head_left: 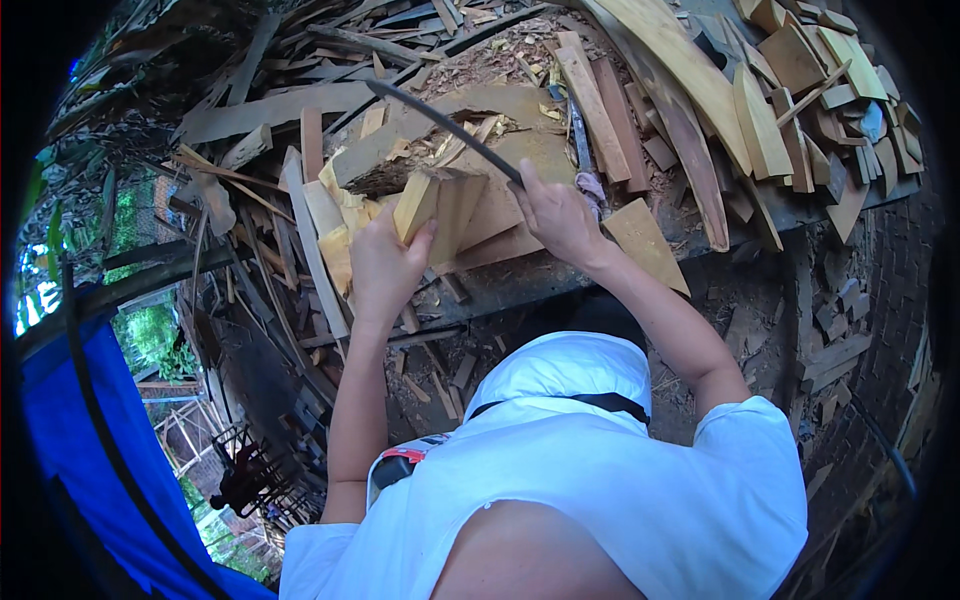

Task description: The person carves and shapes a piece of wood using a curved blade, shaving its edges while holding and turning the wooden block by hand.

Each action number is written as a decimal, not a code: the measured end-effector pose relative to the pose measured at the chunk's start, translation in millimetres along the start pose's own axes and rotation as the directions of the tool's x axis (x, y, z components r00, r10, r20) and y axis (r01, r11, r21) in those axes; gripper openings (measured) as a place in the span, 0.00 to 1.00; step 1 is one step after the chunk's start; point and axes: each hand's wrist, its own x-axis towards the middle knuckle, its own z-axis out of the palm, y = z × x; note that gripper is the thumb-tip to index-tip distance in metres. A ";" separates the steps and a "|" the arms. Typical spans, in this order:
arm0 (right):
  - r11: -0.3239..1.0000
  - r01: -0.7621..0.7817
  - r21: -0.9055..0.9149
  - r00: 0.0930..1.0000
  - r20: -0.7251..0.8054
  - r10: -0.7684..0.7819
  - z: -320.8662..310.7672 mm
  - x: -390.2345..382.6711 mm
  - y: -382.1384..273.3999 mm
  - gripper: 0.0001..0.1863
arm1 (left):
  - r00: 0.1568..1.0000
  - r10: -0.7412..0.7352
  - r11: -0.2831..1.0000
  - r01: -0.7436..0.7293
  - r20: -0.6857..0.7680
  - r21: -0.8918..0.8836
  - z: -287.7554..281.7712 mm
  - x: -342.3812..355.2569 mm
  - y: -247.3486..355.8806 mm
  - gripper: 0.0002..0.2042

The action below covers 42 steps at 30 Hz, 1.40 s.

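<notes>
In my left hand (385, 265) is a pale yellow wood block (417, 203), its fingers and thumb wrapped round the near side. My right hand (560, 220) grips a long dark blade, a machete (447, 123), whose handle is hidden by the fingers. The blade slants up and to the left, its tip beyond the block and apart from it. Under and behind the block lies a thick, rough-cut log piece (365, 165) with a chipped hollow. A flat wooden board (500, 247) is under the block, between my hands.
Several wood offcuts (800, 60) are heaped at the far right. Long planks (700, 150) lie on the bench right of my hand. Scrap strips (250, 120) cover the left side. A blue tarp (100, 450) hangs at the lower left. Wood bits litter the ground (740, 330).
</notes>
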 end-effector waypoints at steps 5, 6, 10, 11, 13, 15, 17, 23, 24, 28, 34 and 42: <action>0.989 -0.064 -0.132 0.997 0.034 0.069 45.4 0.9 53.0 0.19 | 0.999 0.019 0.999 -0.017 0.027 -0.049 2.2 9.0 2.9 0.14; 0.990 -0.054 -0.130 0.998 0.031 0.058 48.7 4.0 58.7 0.19 | 1.000 0.018 0.999 -0.018 0.017 -0.044 0.4 11.0 1.9 0.14; 0.997 0.023 -0.073 0.999 0.029 -0.021 32.9 7.8 45.4 0.18 | 1.000 -0.005 1.000 0.006 0.024 -0.025 2.5 10.2 -7.3 0.15; 0.998 0.014 -0.069 0.996 0.085 -0.008 20.4 9.7 30.0 0.19 | 1.000 0.000 0.999 0.000 0.010 -0.038 3.8 8.4 -11.7 0.15; 0.998 0.068 -0.013 0.997 0.048 -0.067 -9.7 13.0 -9.4 0.19 | 1.000 -0.020 1.000 0.020 0.007 -0.024 -0.4 4.4 -11.0 0.15; 0.992 0.122 0.037 0.993 -0.005 -0.122 -15.5 13.3 -17.8 0.20 | 1.000 -0.027 1.000 0.027 0.001 -0.011 -2.4 7.3 -7.8 0.15; 0.990 0.142 0.018 0.988 -0.069 -0.140 -9.1 12.3 -9.9 0.22 | 0.998 -0.048 0.999 0.048 0.030 0.016 -3.6 10.1 -2.3 0.15; 0.997 -0.016 -0.078 0.994 0.105 0.024 34.3 10.9 57.8 0.16 | 0.997 -0.061 0.998 0.061 0.039 0.010 -0.9 15.2 -10.7 0.15; 0.997 -0.016 -0.078 0.994 0.110 0.025 31.9 10.1 55.6 0.16 | 0.997 -0.066 0.998 0.065 0.040 0.009 0.0 13.0 -11.0 0.15; 0.997 0.079 0.004 0.992 0.103 -0.079 -15.5 26.6 -8.0 0.20 | 0.998 -0.066 0.998 0.066 0.005 -0.024 -3.5 10.8 -11.3 0.15; 0.978 0.193 0.078 0.981 -0.029 -0.192 -7.0 16.3 -12.7 0.13 | 0.998 -0.059 0.998 0.059 -0.009 -0.003 0.2 9.8 -5.3 0.16; 0.982 0.189 -0.012 0.973 0.136 -0.186 -43.7 30.6 -54.5 0.17 | 0.996 -0.089 0.994 0.090 0.014 -0.068 -2.6 13.3 -20.0 0.16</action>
